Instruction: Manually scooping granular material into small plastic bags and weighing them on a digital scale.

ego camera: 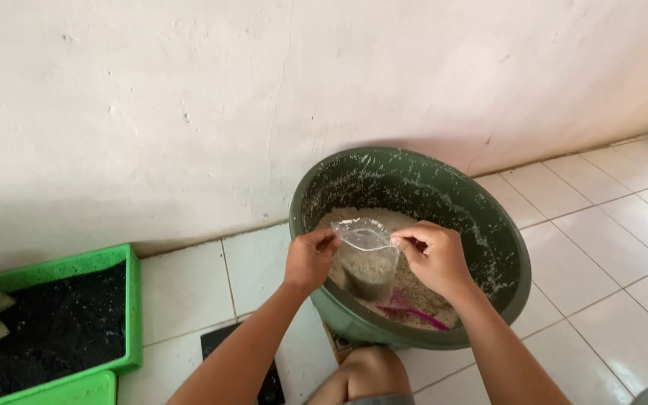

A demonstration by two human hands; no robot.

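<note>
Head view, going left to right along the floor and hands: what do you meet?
Green tray of dark soil → left hand → clear plastic bag → right hand → right rim of the green basin.

Item: small clear plastic bag (pixel 367 259)
Contents: pale tan grain, filling roughly the lower half
Mouth: open, top edge stretched wide and facing up
Pose: upright, hanging from its top corners
Support: pinched at both corners by fingertips
Position: above the grain inside the dark green basin (pixel 489 225), near its front rim
</note>
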